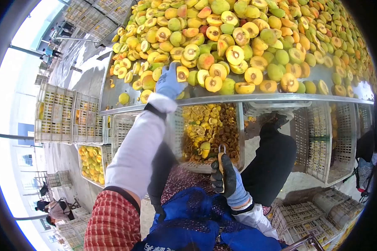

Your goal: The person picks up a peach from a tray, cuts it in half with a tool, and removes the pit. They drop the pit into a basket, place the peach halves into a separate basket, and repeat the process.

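Observation:
My left hand, in a light blue glove, reaches to the near edge of a heap of halved peaches on a metal table. Its fingers and thumb close around a peach half whose cut face and brown centre show. My right hand, in a blue and dark grey glove, is low in front of my lap. It is wrapped round the wooden handle of a pitting tool with a metal loop at its tip, pointing up. Below the table edge, a plastic crate holds yellow peach pieces and brown pits.
The metal table edge runs above the crate. Crates are stacked at left, with a crate of peaches below them. More crates stand to the right. Other people are in the left background.

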Demonstrator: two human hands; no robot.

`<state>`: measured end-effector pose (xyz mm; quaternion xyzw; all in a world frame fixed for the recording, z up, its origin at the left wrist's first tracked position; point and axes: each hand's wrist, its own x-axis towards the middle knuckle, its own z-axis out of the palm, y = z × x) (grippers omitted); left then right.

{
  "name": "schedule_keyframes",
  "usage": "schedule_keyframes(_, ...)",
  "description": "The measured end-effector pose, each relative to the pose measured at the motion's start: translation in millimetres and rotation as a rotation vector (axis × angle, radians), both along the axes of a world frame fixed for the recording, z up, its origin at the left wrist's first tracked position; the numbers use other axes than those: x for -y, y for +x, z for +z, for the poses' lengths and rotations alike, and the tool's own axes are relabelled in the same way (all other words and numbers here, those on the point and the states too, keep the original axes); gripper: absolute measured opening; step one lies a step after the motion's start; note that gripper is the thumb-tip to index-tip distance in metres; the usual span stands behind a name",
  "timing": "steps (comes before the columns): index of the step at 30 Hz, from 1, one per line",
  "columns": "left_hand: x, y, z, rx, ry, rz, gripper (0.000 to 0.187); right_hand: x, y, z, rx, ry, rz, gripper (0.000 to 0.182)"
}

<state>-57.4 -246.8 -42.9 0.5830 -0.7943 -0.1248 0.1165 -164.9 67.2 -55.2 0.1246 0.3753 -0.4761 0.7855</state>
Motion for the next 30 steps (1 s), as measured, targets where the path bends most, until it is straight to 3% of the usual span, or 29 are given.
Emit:
schedule_keyframes(4, -70, 21, 31, -0.243, -0.055, -0.279, 0.075, 9, -3, 1, -0.186, -0.124, -0.039, 0.036)
schedule_keyframes(6, -107, 36, 45, -0.34, 0.143, -0.503, 0.081, 17, -2, 3, -0.308, -0.131, -0.066, 0.033)
schedule_keyframes(8, -139, 34, 69, -0.282, 0.401, -0.62, 0.086, 23, -2, 1, -0.557, -0.399, -0.198, 0.03)
schedule_keyframes(10, -162, 34, 71, -0.4, 0.536, -0.703, 0.086, 30, -4, 12, -0.581, -0.424, -0.135, 0.023)
schedule_keyframes(13, -187, 37, 50, -0.597, 0.573, -0.687, 0.085, 21, 4, 19, -0.58, -0.408, -0.086, 0.025)
schedule_keyframes(14, -194, 38, 40, -0.822, 0.504, -0.618, 0.08, 19, 8, 21, -0.551, -0.362, -0.089, 0.033)
schedule_keyframes(15, -201, 36, 35, -1.043, 0.431, -0.542, 0.074, 17, 18, 22, -0.328, -0.271, -0.202, 0.034)
schedule_keyframes(16, -211, 33, 40, -1.043, 0.428, -0.544, 0.074, 14, 27, 23, -0.329, -0.274, -0.204, 0.034)
schedule_keyframes(18, -234, 23, 53, -1.321, 0.665, -0.117, 0.061, 5, 41, 24, 0.067, -0.25, -0.257, 0.032)
schedule_keyframes(19, -238, 20, 47, -1.29, 0.475, -0.147, 0.043, 3, 39, 26, -0.105, -0.336, -0.174, 0.03)
schedule_keyframes(22, -238, 33, 33, -1.481, 0.523, 0.015, 0.037, 1, 27, 44, -0.305, -0.291, 0.059, 0.027)
schedule_keyframes(24, -238, 38, 32, -1.449, 0.46, 0.066, 0.035, -10, 30, 13, -0.437, -0.416, -0.054, 0.025)
schedule_keyframes(26, -242, 40, 40, -1.485, 0.627, 0.064, 0.036, -10, 31, 21, -1.487, -0.864, -0.152, 0.023)
schedule_keyframes(27, -245, 41, 40, -1.394, 0.591, -0.025, 0.037, -20, 21, 34, -1.472, -0.848, 0.168, 0.026)
schedule_keyframes(30, -256, 38, 46, -1.516, 0.69, 0.015, 0.038, -26, 22, 61, -1.625, -0.825, 0.303, 0.032)
